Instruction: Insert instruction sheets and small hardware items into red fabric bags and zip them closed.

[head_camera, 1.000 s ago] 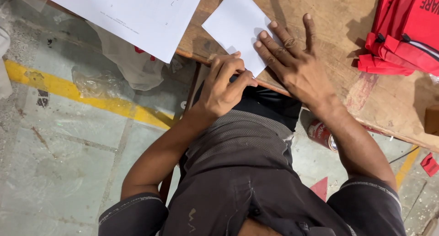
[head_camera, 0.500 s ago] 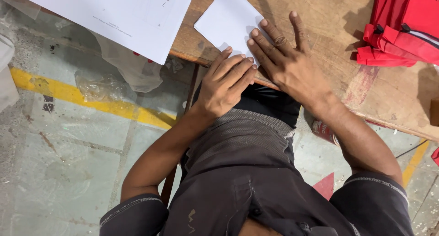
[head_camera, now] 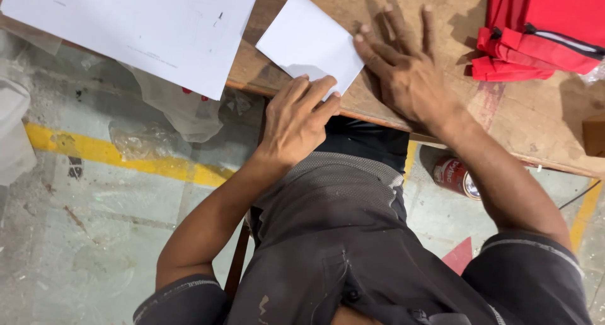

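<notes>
The small folded white paper lies near the front edge of the worn wooden table. The left hand rests palm down over that edge, fingers together and flat, pressing the paper's near corner. The right hand lies flat just right of the paper, fingers spread, the index fingertip touching the paper's right corner. Neither hand pinches anything. A large white sheet overhangs the table to the left. A red bag sits far right. A red can stands on the floor below.
</notes>
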